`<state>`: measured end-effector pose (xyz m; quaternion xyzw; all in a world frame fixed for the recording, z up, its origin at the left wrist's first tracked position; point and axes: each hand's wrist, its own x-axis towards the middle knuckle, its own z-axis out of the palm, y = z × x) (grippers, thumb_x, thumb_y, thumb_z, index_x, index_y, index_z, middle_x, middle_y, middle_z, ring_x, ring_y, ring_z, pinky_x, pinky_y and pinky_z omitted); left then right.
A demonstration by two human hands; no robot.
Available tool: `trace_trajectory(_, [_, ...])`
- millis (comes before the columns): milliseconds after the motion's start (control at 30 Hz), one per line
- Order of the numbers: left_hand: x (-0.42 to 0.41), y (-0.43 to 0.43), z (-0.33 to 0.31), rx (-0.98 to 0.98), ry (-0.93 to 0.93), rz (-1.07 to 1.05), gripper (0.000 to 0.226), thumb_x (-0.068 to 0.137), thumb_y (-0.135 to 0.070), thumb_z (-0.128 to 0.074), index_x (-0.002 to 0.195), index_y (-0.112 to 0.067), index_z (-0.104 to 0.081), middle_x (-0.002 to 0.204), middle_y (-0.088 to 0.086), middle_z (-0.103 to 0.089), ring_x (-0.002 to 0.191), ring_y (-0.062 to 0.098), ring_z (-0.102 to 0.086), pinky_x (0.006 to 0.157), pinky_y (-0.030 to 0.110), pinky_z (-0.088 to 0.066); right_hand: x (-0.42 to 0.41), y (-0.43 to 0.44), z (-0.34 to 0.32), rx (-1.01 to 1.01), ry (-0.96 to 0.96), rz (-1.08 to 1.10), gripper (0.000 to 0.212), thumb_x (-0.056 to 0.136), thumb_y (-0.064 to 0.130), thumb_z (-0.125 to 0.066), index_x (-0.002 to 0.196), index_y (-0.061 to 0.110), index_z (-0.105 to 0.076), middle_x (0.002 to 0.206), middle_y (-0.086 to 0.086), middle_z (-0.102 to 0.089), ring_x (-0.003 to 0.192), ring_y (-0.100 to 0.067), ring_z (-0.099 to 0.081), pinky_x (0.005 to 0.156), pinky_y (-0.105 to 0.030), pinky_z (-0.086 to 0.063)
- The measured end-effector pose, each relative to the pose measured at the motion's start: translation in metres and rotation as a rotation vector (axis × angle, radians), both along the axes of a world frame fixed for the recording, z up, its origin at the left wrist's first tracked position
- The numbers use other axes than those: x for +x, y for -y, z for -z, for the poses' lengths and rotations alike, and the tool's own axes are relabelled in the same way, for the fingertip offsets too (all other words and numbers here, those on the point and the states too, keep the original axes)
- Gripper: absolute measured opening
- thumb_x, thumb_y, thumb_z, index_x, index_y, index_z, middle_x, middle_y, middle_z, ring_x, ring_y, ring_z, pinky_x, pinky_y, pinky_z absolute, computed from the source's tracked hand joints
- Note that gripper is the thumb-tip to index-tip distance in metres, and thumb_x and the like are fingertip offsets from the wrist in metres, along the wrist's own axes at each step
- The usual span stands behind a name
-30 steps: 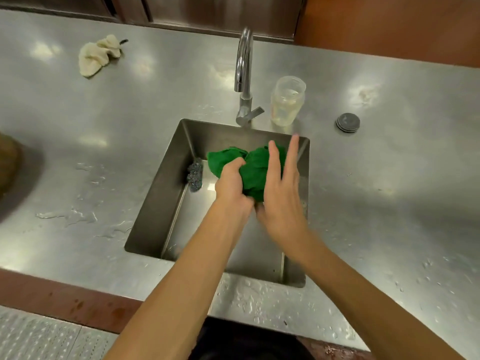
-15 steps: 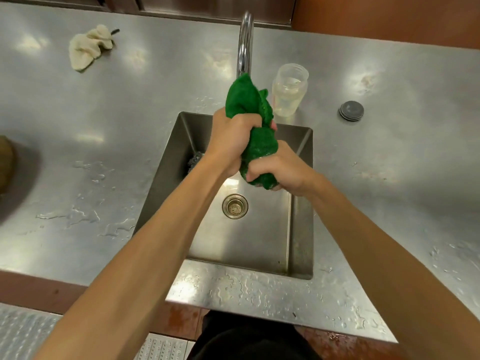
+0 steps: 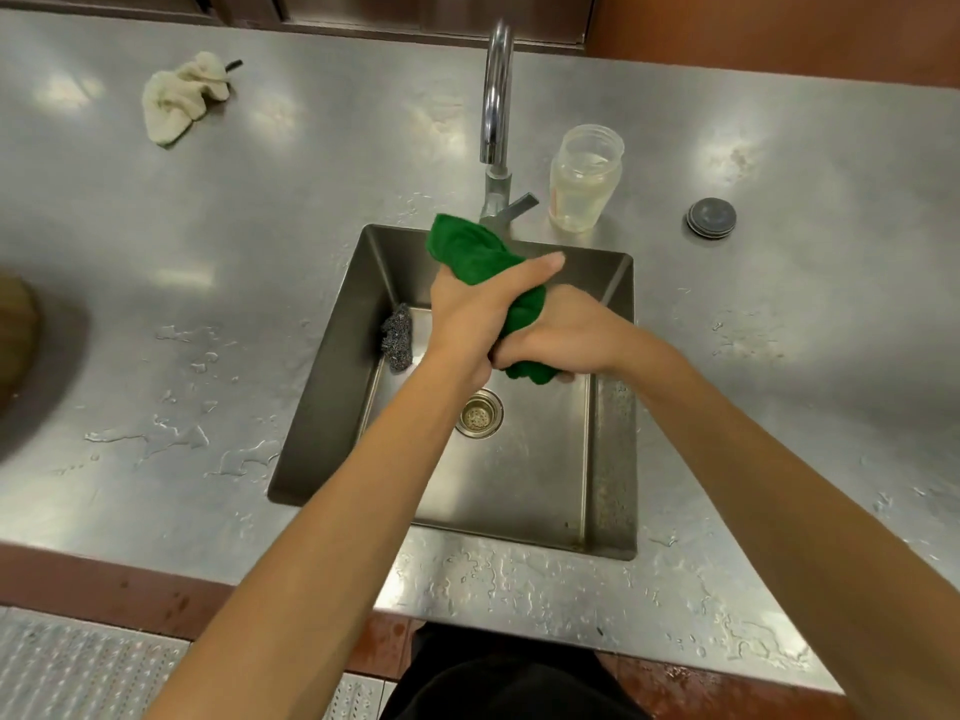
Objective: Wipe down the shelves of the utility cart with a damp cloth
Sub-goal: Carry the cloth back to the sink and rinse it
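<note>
At the centre of the frame we see a green cloth [image 3: 470, 244] bunched into a roll and held above the sink [image 3: 332, 407], below the faucet [image 3: 496, 96]. The left hand [image 3: 467, 314] grips the cloth's upper part, thumb lying across it; the right hand [image 3: 566, 337] is curled round the lower end, which sticks out beneath it. We note a drain [image 3: 479, 413] under the hands and a steel scouring pad [image 3: 399, 337] against the sink's left wall. On the wet counter [image 3: 260, 226], an open clear jar [image 3: 586, 179] stands just right of the faucet, a dark lid [image 3: 710, 216] farther right, and a crumpled beige rag [image 3: 182, 96] at upper left.
</note>
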<state>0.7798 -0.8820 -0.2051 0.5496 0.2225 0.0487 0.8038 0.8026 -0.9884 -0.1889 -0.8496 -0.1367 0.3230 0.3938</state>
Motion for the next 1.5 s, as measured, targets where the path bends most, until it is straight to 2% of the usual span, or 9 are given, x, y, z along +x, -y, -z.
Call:
trace_trajectory(100, [0.007, 0.0, 0.003, -0.138, -0.124, -0.163, 0.039, 0.067, 0.003, -0.084, 0.098, -0.004, -0.062, 0.077, 0.009, -0.064, 0.068, 0.023, -0.066, 0.061, 0.034, -0.058, -0.01, -0.003, 0.008, -0.014, 0.117, 0.159, 0.047, 0.069, 0.022, -0.078, 0.112, 0.012, -0.062, 0.106, -0.007, -0.066, 0.084, -0.018, -0.07, 0.065, -0.034, -0.061])
trace_trajectory(267, [0.015, -0.012, 0.01, -0.511, -0.301, -0.278, 0.03, 0.072, -0.01, -0.077, 0.099, -0.007, -0.063, 0.089, 0.014, -0.068, 0.072, 0.03, -0.068, 0.06, 0.039, -0.058, -0.049, 0.006, 0.036, -0.172, 0.88, 0.117, 0.093, 0.075, -0.007, -0.065, 0.153, 0.007, -0.019, 0.16, -0.02, -0.008, 0.147, -0.039, -0.017, 0.114, -0.052, -0.033])
trace_trajectory(367, [0.011, 0.0, 0.011, -0.549, -0.331, -0.219, 0.021, 0.076, -0.021, -0.071, 0.093, -0.011, -0.063, 0.088, 0.01, -0.067, 0.076, 0.028, -0.067, 0.067, 0.035, -0.059, -0.054, 0.002, 0.054, -0.22, 1.014, 0.077, 0.095, 0.077, -0.013, -0.06, 0.154, 0.005, -0.007, 0.161, -0.024, 0.002, 0.147, -0.047, -0.009, 0.114, -0.059, -0.029])
trace_trajectory(467, [0.006, 0.017, 0.004, -0.492, -0.407, -0.198, 0.047, 0.064, -0.03, -0.069, 0.107, -0.013, -0.071, 0.099, 0.007, -0.071, 0.085, 0.029, -0.071, 0.072, 0.036, -0.06, -0.036, -0.001, 0.056, -0.195, 1.05, 0.161, 0.093, 0.083, -0.001, -0.068, 0.154, 0.007, -0.007, 0.161, -0.023, -0.006, 0.12, -0.039, -0.045, 0.082, -0.039, -0.053])
trace_trajectory(567, [0.011, 0.019, -0.004, -0.329, -0.391, -0.283, 0.031, 0.074, -0.024, -0.07, 0.1, -0.008, -0.07, 0.088, 0.007, -0.071, 0.075, 0.024, -0.07, 0.064, 0.03, -0.058, -0.02, 0.002, 0.046, -0.249, 1.008, 0.157, 0.095, 0.079, -0.001, -0.07, 0.153, 0.011, -0.012, 0.154, -0.018, -0.027, 0.098, -0.033, -0.055, 0.06, -0.04, -0.052])
trace_trajectory(833, [0.019, 0.015, -0.008, 0.057, -0.171, -0.277, 0.015, 0.067, -0.011, -0.075, 0.079, -0.015, -0.067, 0.076, 0.002, -0.069, 0.074, 0.02, -0.068, 0.07, 0.035, -0.059, -0.007, -0.001, 0.026, -0.21, 0.648, 0.24, 0.055, 0.08, 0.038, -0.069, 0.119, 0.008, -0.047, 0.101, -0.012, -0.065, 0.088, -0.035, -0.064, 0.073, -0.044, -0.055])
trace_trajectory(1067, [0.016, 0.009, -0.008, 0.519, 0.005, -0.058, 0.026, 0.054, -0.028, -0.07, 0.073, -0.01, -0.07, 0.068, 0.003, -0.072, 0.073, 0.023, -0.071, 0.072, 0.05, -0.06, -0.007, -0.001, 0.028, 0.144, 0.332, 0.14, 0.019, 0.055, 0.021, -0.075, 0.068, 0.018, -0.061, 0.069, 0.001, -0.067, 0.069, -0.021, -0.066, 0.07, -0.043, -0.056])
trace_trajectory(1233, [0.011, 0.0, -0.006, 0.461, 0.04, 0.148, 0.012, 0.065, -0.006, -0.072, 0.076, -0.004, -0.069, 0.069, 0.005, -0.073, 0.077, 0.026, -0.075, 0.077, 0.053, -0.06, -0.011, 0.005, 0.026, 0.362, 0.045, 0.085, 0.031, 0.058, -0.018, -0.068, 0.05, 0.007, -0.052, 0.049, 0.005, -0.053, 0.051, -0.01, -0.048, 0.049, -0.024, -0.04])
trace_trajectory(1500, [0.008, -0.01, -0.035, 0.216, 0.094, 0.338, 0.019, 0.078, 0.02, -0.057, 0.078, 0.001, -0.058, 0.064, 0.008, -0.061, 0.066, 0.022, -0.069, 0.057, 0.03, -0.054, -0.014, 0.0, 0.022, 0.531, -0.114, 0.062, 0.025, 0.047, -0.007, -0.06, 0.052, 0.009, -0.041, 0.056, -0.007, -0.038, 0.055, -0.018, -0.038, 0.051, -0.028, -0.03])
